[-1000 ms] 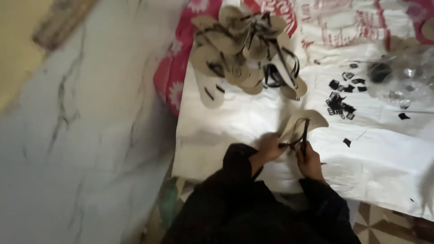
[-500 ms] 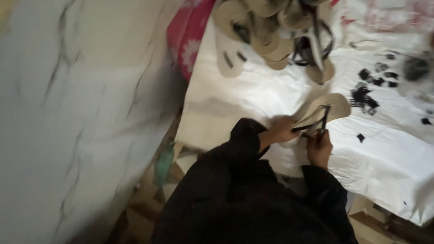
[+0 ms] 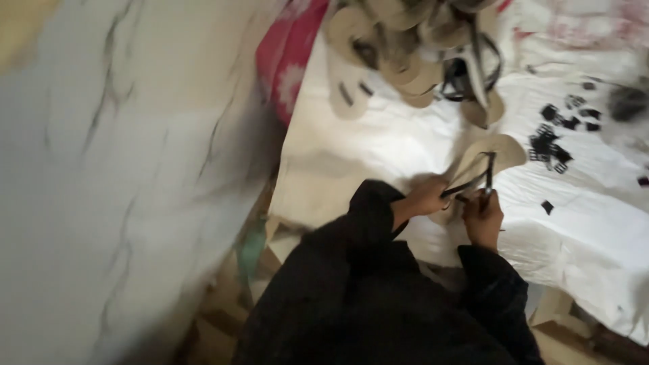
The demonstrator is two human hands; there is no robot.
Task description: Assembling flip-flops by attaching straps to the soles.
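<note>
Two hands meet over one tan sandal sole [image 3: 490, 152] in the head view, which lies on the white sheet [image 3: 378, 145] just ahead of the person's dark sleeves. The left hand [image 3: 427, 196] is closed around the near end of a thin black strap [image 3: 473, 181], pinching it against the sole's heel; the right hand [image 3: 483, 217] is curled shut beside it, gripping the strap's other leg, though blur hides the fingertips. Beyond them, at the top of the sheet, sits a heap of finished sandals [image 3: 412, 51] with black straps looped among them. Small black pieces [image 3: 551, 142] are scattered to the right of the sole, a few well apart. A red patterned cloth [image 3: 287, 57] shows at the sheet's left edge, beside a pale marbled floor [image 3: 122, 182]. Compared with a second ago, the camera has swung so the floor fills more of the frame, while both hands have stayed on the same sole and strap, so the strap work looks unfinished
</note>
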